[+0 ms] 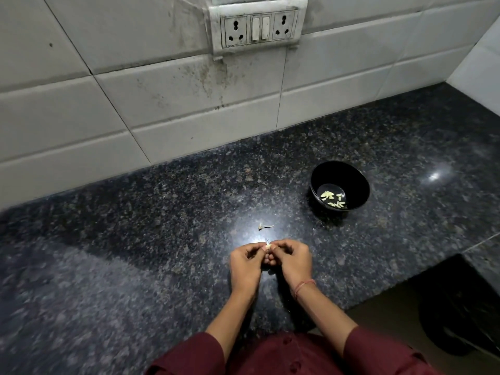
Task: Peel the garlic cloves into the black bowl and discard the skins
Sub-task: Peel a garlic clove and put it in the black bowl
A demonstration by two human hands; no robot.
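My left hand [246,263] and my right hand [290,259] meet over the dark granite counter [135,239], fingertips together. Between them they pinch a small pale garlic clove [268,246] with a bit of skin sticking up. The black bowl [351,174] stands on the counter to the upper right of my hands and holds several peeled cloves [333,199] at its bottom. A scrap of garlic skin and stem [265,227] lies on the counter just beyond my hands.
A white tiled wall [162,109] with a stained socket and switch panel [259,27] backs the counter. The counter edge steps down at the lower right, where a bin with a black bag [460,315] stands on the floor.
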